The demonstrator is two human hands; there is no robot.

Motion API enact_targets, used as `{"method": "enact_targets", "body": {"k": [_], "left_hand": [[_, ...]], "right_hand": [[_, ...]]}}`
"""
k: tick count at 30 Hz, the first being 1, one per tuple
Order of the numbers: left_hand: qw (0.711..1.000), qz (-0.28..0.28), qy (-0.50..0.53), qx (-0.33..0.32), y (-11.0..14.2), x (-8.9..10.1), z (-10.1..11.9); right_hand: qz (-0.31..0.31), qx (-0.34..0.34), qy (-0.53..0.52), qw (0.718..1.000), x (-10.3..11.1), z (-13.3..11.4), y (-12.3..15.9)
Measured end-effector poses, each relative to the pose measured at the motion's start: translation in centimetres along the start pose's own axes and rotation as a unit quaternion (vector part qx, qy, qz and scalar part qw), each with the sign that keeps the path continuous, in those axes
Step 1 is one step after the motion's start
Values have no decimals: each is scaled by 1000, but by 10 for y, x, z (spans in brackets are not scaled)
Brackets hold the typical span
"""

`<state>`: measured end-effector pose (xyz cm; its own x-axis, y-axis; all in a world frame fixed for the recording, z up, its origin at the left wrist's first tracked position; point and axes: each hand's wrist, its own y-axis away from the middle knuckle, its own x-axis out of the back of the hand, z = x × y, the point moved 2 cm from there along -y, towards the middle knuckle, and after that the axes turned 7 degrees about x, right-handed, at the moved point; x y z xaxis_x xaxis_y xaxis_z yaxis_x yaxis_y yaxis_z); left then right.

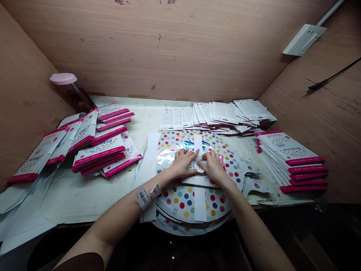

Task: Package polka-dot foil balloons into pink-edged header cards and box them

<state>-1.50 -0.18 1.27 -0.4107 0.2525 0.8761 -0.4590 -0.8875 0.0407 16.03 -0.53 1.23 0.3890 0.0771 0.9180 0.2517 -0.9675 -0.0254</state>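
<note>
A printed packet [201,181] lies across a stack of round foil balloons [183,203] with coloured dots. My left hand [184,162] rests on the packet with its fingers stretched out and apart. Close beside it, my right hand [213,165] has its thumb and fingertips bent together at a small white label [199,165] on the packet. A white paper strip [200,205] runs down the top balloon and passes beneath the packet. Barcode stickers [144,197] are stuck to my left forearm. The fingers partly hide the packet's print.
Pink-edged packets sit in piles at the left [98,152] and right [290,150]. More packets [217,114] lie spread along the back wall. White paper strips [148,158] lie left of the balloons. A pink-lidded container [63,78] stands back left; a socket [304,39] hangs at upper right.
</note>
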Motion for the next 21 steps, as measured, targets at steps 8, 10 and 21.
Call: {"method": "enact_targets", "body": {"k": [8,10,21], "left_hand": [[1000,1,1,0,-2,0,-1],[1000,-3,1,-3,-3,1,-2],[999,-19,28,34,-14,12,4]], "right_hand": [[119,-10,28,992,-4,4,-10],[119,-7,37,992,-4,2,-3],[144,31,14,989,2,-11,109]]}}
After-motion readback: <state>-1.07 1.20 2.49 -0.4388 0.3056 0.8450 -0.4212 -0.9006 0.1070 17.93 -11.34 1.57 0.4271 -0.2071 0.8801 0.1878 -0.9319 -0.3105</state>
